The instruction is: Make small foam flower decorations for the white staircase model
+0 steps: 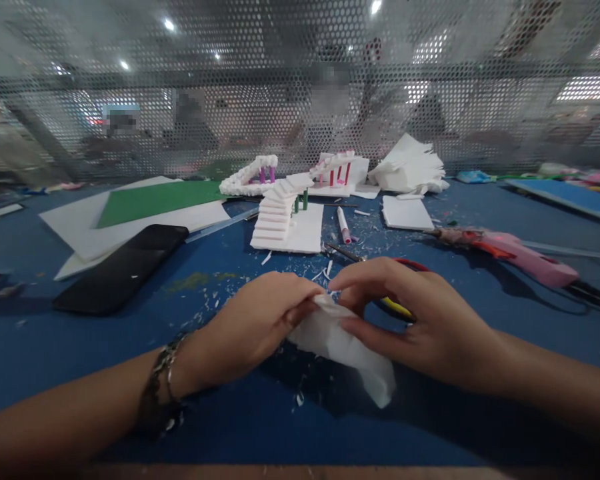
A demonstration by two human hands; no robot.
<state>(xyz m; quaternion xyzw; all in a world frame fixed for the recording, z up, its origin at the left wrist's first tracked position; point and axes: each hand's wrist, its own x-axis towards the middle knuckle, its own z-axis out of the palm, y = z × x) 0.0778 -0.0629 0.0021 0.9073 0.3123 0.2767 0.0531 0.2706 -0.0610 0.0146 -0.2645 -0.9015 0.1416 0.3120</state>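
Note:
Low over the blue table, a thin, crumpled white tissue [347, 343] hangs between my two hands. My left hand [253, 320] is closed, pinching its upper left edge between thumb and fingers. My right hand [415, 313] curves in from the other side; its thumb presses on the tissue and its index finger arches over the top edge. A tool with red and yellow handles, perhaps pliers [399, 309], lies partly hidden behind my right hand. Just beyond my hands stands a small white staircase model [275, 217] on a white base, with green posts.
A black phone [125, 267] lies left, near white and green sheets [160, 203]. At right is a pink glue gun [525, 257] with its cord. A marker [343, 225], white pad [407, 213] and two more models [250, 175] sit farther back, before a perforated metal screen [280, 87].

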